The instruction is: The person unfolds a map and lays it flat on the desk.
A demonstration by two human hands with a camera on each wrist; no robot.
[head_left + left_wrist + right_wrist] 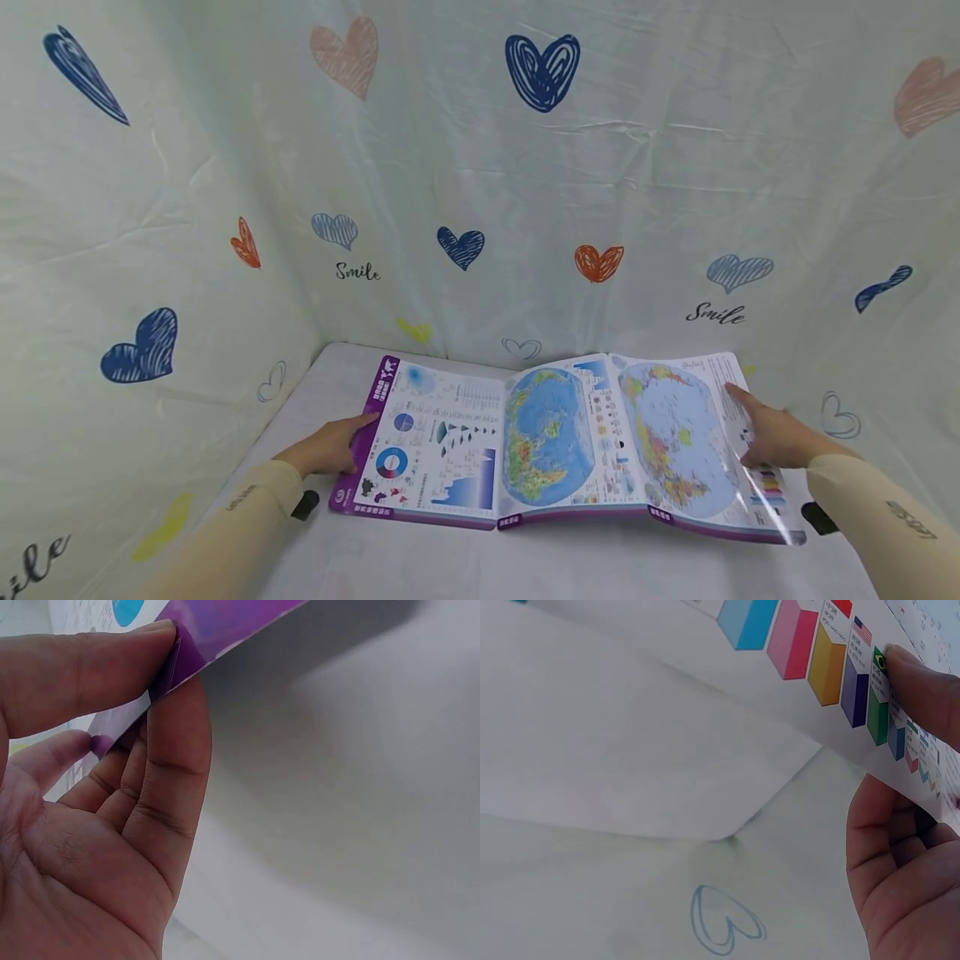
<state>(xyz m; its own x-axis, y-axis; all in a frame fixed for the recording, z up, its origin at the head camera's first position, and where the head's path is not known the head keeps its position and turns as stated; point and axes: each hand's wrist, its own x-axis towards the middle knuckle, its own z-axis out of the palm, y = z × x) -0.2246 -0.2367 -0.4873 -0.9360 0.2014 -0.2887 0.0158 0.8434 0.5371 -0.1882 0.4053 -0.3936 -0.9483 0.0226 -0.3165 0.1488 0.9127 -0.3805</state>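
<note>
Pinching opposite ends of map sheet [551,446]: left hand [327,447], right hand [780,435].

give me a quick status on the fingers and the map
Left fingers holding left edge of fold-out world map. Right fingers holding right edge. Map unfolded, not flat. No obstruction visible on it.

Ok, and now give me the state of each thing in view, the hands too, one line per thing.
Map sheet: unfolded, printed side up, creased between panels, side edges lifted off the tabletop
Left hand: pinching the sheet's purple left edge, thumb on top, fingers beneath
Right hand: pinching the sheet's right edge, thumb on top, fingers beneath
Tabletop: partly covered by the sheet
Heart-print backdrop: hanging, wrinkled
</note>
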